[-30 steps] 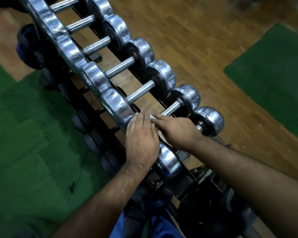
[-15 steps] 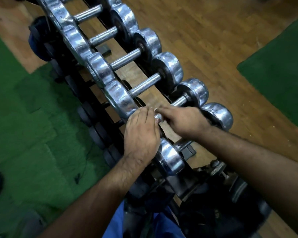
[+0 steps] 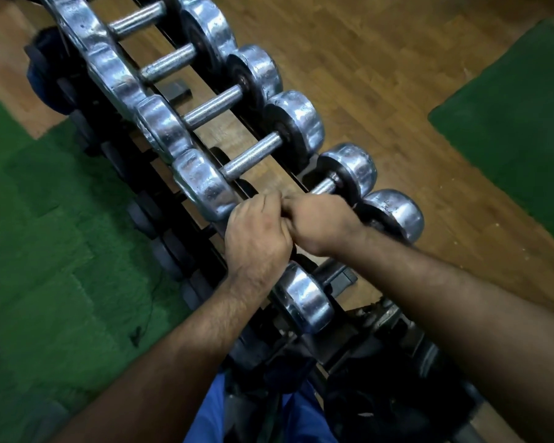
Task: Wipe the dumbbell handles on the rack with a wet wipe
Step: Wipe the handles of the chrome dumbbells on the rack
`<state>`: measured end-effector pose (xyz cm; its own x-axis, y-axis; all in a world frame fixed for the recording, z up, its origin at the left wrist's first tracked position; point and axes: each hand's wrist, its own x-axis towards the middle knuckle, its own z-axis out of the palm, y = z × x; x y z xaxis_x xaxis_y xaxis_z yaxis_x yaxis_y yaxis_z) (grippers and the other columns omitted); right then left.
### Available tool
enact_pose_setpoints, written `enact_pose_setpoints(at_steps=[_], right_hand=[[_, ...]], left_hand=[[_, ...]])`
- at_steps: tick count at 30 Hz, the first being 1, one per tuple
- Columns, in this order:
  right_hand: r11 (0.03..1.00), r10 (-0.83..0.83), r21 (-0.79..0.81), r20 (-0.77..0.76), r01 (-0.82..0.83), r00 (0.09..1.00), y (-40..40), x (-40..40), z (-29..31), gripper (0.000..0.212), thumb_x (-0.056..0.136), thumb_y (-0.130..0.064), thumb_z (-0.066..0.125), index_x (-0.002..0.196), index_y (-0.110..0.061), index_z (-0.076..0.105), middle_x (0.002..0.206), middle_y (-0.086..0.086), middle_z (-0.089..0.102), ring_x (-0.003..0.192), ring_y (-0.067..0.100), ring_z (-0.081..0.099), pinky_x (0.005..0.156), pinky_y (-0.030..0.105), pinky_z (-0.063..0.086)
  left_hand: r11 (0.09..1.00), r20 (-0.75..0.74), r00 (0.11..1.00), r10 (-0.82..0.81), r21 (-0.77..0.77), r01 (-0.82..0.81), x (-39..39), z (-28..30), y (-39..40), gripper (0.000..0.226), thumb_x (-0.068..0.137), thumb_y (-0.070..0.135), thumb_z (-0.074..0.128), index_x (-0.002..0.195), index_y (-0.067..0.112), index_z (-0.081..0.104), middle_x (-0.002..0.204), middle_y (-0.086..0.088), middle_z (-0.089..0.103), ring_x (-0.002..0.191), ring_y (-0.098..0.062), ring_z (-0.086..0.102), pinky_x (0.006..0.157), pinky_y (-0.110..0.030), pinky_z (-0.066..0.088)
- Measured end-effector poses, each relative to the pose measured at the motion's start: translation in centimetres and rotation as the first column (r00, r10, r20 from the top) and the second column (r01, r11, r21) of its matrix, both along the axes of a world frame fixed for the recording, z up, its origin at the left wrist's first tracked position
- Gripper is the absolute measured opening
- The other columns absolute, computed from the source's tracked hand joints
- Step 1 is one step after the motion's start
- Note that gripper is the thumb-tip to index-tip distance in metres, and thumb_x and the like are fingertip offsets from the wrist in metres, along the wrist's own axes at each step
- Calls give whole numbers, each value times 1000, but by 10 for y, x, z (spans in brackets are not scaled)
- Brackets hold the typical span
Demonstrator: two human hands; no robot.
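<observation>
Chrome dumbbells (image 3: 349,169) on rack (image 3: 304,183). Left hand (image 3: 256,238), flat before, now curled over one handle (image 3: 323,188); right hand (image 3: 320,223) grips it alongside. Wipe, earlier visible between them, now hidden.

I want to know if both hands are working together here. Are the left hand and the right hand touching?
Touching. The head view shows the left hand and the right hand pressed knuckle to knuckle over a dumbbell handle, with no gap between them.
</observation>
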<state>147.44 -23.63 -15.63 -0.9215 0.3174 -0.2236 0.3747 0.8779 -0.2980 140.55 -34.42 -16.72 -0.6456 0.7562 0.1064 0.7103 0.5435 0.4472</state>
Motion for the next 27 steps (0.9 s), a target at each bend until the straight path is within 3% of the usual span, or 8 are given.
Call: enact_pose_setpoints(at_steps=[3, 5, 9, 13, 16, 20, 24, 27], right_hand=[[987, -119, 111, -4, 119, 993, 35, 15, 0, 35, 101, -39, 36, 130, -36, 55, 129, -15, 61, 104, 17, 65, 74, 33, 53], [963, -180, 206, 11, 174, 984, 41, 18, -2, 36, 101, -36, 33, 129, -35, 55, 126, -13, 60, 96, 19, 67, 70, 33, 54], [993, -28, 113, 34, 24, 999, 6, 14, 3, 59, 87, -40, 14, 134, -36, 50, 133, -15, 55, 77, 19, 67, 52, 28, 47], [933, -242, 282, 28, 225, 970, 30, 16, -2, 36, 95, -21, 37, 127, -31, 51, 122, -8, 56, 78, 23, 65, 48, 31, 43], [970, -111, 227, 104, 86, 988, 6, 10, -1, 36, 95, -22, 41, 128, -30, 51, 127, -4, 55, 62, 22, 54, 43, 26, 26], [912, -289, 306, 8, 273, 957, 21, 20, 1, 31, 100, -23, 39, 129, -28, 49, 130, -7, 55, 73, 25, 66, 47, 28, 41], [952, -162, 275, 93, 131, 982, -2, 17, -1, 50, 94, -13, 40, 142, -24, 41, 146, -2, 45, 71, 26, 66, 47, 27, 34], [905, -254, 361, 36, 225, 966, 23, 16, 5, 44, 92, -9, 41, 132, -25, 50, 127, -5, 55, 75, 22, 65, 45, 26, 33]], left_hand=[[1000, 1, 1000, 1, 28, -1, 2, 0, -1, 36, 81, 15, 38, 108, 9, 61, 89, -5, 61, 83, -24, 56, 77, -36, 42], [999, 8, 1000, 12, 46, -13, -2, 2, 0, 41, 80, 17, 34, 110, 9, 62, 91, -7, 63, 84, -27, 58, 76, -39, 45], [999, 60, 998, 19, 42, -22, -7, 4, 2, 41, 81, 22, 29, 104, 12, 61, 91, -5, 62, 84, -24, 55, 73, -33, 37], [998, 29, 999, 16, 59, -17, -7, 1, 1, 36, 81, 20, 30, 99, 11, 60, 85, -4, 58, 79, -22, 52, 69, -31, 34], [997, 46, 999, 19, 68, -22, -7, -1, 1, 30, 81, 16, 34, 96, 11, 60, 84, -3, 57, 79, -22, 51, 69, -31, 33], [998, 33, 999, 11, 61, -13, -8, -3, 0, 20, 81, 13, 37, 88, 13, 56, 79, -1, 53, 74, -18, 45, 67, -32, 34], [999, 45, 999, 11, 42, -13, -10, -3, 3, 15, 83, 12, 41, 84, 11, 56, 77, -3, 53, 72, -18, 44, 66, -33, 34], [1000, 22, 1000, -2, 17, 1, -9, -2, 1, 11, 82, 11, 43, 80, 13, 53, 75, -2, 52, 71, -20, 45, 64, -34, 35]])
